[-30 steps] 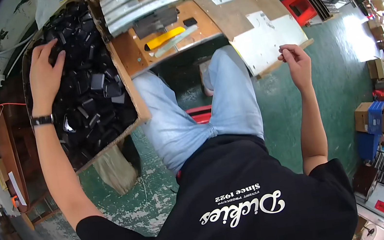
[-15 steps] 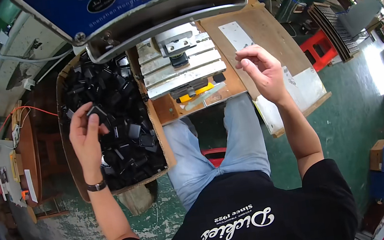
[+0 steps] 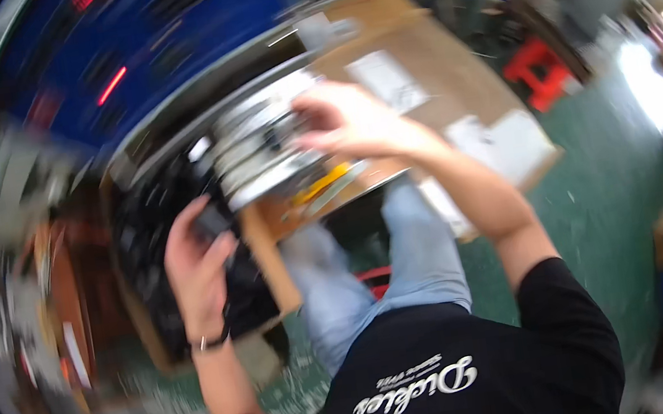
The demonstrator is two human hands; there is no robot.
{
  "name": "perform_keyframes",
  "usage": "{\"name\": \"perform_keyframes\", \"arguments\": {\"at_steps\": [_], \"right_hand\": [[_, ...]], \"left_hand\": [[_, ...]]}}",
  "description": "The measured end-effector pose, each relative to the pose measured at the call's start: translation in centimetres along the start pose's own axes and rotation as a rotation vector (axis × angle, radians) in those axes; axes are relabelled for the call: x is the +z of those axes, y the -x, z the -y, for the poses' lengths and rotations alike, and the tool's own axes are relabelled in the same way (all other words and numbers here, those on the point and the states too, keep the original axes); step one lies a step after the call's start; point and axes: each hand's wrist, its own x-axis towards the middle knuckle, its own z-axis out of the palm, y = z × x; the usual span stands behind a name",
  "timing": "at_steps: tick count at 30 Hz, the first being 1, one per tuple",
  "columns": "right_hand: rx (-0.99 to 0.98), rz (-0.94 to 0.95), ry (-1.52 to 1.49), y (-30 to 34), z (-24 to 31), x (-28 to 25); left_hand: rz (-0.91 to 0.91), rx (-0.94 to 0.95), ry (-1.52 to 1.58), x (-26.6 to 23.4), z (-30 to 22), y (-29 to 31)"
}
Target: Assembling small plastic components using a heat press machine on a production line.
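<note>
My left hand (image 3: 198,268) is over the near part of the box of black parts, its thumb and fingers closed around a small black plastic piece (image 3: 211,221). The whole picture is smeared by motion, so the piece's details do not show. My right hand (image 3: 349,122) reaches in over the grey slotted machine bed (image 3: 248,186), thumb and fingers apart. Just left of its fingertips a dark part (image 3: 276,137) sits in the middle of the bed, and I see a gap between them.
A cardboard box (image 3: 271,270) full of black parts (image 3: 153,232) stands left of the bed. Above hangs the blue machine housing (image 3: 148,46). A yellow-handled tool (image 3: 326,181) lies before the bed. At right are a brown board (image 3: 447,64) and a red stool (image 3: 537,72).
My right hand has swung left from above the brown board to the machine bed. My left hand has come right with the black piece in it. The view has shifted and blurred.
</note>
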Motion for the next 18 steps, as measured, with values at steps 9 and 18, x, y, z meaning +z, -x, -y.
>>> {"name": "perform_keyframes", "arguments": {"at_steps": [9, 18], "right_hand": [[0.070, 0.126, 0.143, -2.9, -0.1, 0.8], [-0.152, -0.066, -0.032, -3.3, -0.1, 0.9]], "left_hand": [[0.063, 0.068, -0.193, 0.0, 1.1, -3.4], [0.091, 0.299, -0.814, 3.4, 0.2, -5.2]]}}
